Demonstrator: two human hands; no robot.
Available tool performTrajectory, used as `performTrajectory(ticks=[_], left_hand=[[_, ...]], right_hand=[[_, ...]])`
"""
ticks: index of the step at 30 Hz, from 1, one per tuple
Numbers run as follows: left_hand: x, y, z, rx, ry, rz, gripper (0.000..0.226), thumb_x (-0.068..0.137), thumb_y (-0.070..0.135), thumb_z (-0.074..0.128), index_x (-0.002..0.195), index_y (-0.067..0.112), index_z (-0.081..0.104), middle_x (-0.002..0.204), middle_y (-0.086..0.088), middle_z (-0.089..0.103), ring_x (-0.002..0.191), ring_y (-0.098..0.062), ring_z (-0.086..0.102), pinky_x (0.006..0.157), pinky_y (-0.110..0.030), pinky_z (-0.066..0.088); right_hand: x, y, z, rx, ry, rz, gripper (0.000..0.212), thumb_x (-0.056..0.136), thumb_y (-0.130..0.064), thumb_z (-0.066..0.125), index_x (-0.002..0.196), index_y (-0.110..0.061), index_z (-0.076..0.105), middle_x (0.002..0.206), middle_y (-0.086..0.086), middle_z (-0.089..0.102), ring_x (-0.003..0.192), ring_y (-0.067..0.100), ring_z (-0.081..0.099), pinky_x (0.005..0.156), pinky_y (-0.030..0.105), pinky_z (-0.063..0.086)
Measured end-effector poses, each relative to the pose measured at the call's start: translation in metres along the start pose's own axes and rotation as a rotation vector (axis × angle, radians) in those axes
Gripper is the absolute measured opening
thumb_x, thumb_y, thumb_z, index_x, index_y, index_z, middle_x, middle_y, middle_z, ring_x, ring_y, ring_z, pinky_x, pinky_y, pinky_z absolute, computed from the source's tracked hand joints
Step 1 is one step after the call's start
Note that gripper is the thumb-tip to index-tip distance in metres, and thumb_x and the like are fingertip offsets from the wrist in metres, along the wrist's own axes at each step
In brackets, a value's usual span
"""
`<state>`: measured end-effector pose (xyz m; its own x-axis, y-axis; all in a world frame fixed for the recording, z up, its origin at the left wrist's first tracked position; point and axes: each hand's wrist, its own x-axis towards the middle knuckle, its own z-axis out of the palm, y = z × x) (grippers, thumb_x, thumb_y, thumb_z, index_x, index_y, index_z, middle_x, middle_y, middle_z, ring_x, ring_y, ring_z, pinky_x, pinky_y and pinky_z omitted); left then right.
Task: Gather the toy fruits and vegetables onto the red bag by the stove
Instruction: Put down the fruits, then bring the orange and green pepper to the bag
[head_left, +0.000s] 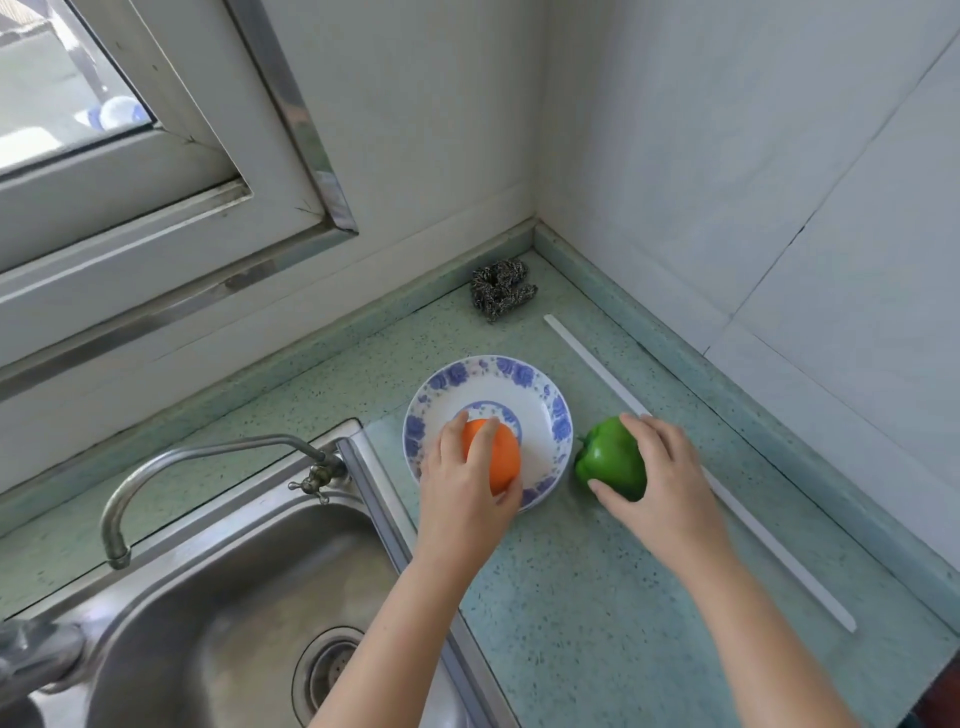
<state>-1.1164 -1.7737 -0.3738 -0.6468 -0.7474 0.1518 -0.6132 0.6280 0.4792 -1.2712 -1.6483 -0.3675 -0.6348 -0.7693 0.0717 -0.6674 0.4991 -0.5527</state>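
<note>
1. Worktop (597, 597): red bag and stove out of view; likely nothing delivered yet.
2. Floral bowl (488, 364): toy orange (498, 457) in it, left-hand grip (467, 488) wrapped round it.
3. Toy green pepper (610, 460) beside bowl; right-hand grip (660, 478) curled round it.

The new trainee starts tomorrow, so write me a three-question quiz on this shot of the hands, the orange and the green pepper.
1. True or false: the left hand grips the toy orange at the blue-flowered dish.
2. Pick one. The right hand grips: A the toy orange; B the green pepper; C the blue-flowered dish.
3. Fill the gap: the steel scourer lies in the far ____ of the counter, where the two walls meet.

Key: 1 true; 2 B; 3 corner.
</note>
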Motion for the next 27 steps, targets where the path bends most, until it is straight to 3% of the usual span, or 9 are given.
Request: performTrajectory(ticks=[9,15,21,27], left_hand=[[-0.002,0.004,-0.004,-0.087,-0.001,-0.054,0.062,0.073,0.019,0.076,0.128,0.010,0.049,0.137,-0.020,0.039,0.121,-0.040,0.039,0.090,-0.049,0.043],[-0.009,0.004,-0.013,-0.189,0.051,-0.123,0.061,0.074,0.020,0.075,0.129,0.013,0.049,0.140,-0.013,0.037,0.125,-0.031,0.038,0.094,-0.036,0.038],[-0.023,0.016,-0.036,-0.317,0.077,-0.186,0.060,0.076,0.024,0.074,0.129,0.025,0.046,0.139,0.001,0.034,0.124,-0.017,0.036,0.095,-0.030,0.036],[-0.048,0.036,-0.067,-0.427,0.183,-0.213,0.058,0.073,0.023,0.076,0.117,0.043,0.042,0.131,0.010,0.038,0.111,-0.005,0.040,0.087,-0.021,0.036]], right_hand=[[-0.002,0.001,0.004,0.045,0.048,0.005,0.072,0.065,-0.027,0.081,0.127,-0.011,0.049,0.122,0.010,0.047,0.112,0.028,0.046,0.087,0.029,0.035],[-0.005,-0.002,-0.001,0.080,0.059,0.008,0.070,0.066,-0.028,0.080,0.127,-0.013,0.048,0.123,0.008,0.046,0.111,0.027,0.046,0.087,0.031,0.037],[-0.009,-0.013,-0.016,0.115,0.114,-0.056,0.069,0.067,-0.025,0.080,0.126,-0.012,0.049,0.122,0.009,0.046,0.112,0.026,0.045,0.086,0.030,0.037],[-0.021,-0.031,-0.035,0.182,0.181,-0.156,0.069,0.064,-0.021,0.082,0.125,-0.009,0.050,0.119,0.010,0.048,0.109,0.029,0.048,0.082,0.031,0.040]])
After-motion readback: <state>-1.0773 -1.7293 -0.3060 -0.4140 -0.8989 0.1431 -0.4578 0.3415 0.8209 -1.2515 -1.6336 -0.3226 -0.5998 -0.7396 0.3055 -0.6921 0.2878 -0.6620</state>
